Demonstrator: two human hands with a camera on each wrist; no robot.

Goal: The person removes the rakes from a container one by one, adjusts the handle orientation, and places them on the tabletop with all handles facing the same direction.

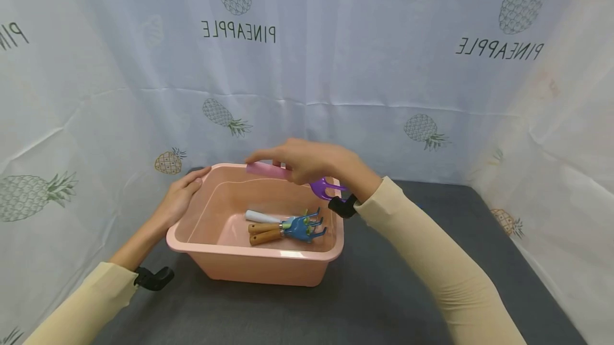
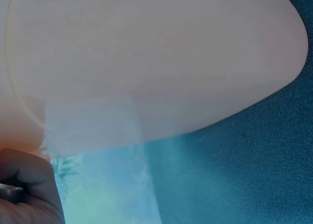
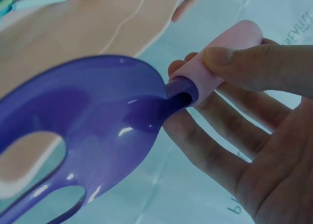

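A pink plastic tub [image 1: 268, 267] stands on a dark grey table. My right hand [image 1: 307, 161] hovers over its far rim and grips the pink handle [image 1: 268, 170] of a purple garden rake [image 1: 323, 189]. In the right wrist view the thumb and fingers [image 3: 244, 67] pinch that pink handle [image 3: 220, 53], with the purple rake head [image 3: 83, 131] close to the lens. My left hand [image 1: 179, 195] holds the tub's left far rim. Inside the tub lie blue rakes with wooden handles [image 1: 283, 230] and a white-handled tool [image 1: 261, 216]. The left wrist view shows the tub's pink wall [image 2: 156, 62] from outside and a bit of my left hand [image 2: 27, 190].
A white pineapple-print curtain [image 1: 336, 57] closes in the back and both sides. The dark grey tabletop [image 1: 384, 291] spreads in front of and to the right of the tub. Black wrist camera mounts [image 1: 153, 278] sit on both beige sleeves.
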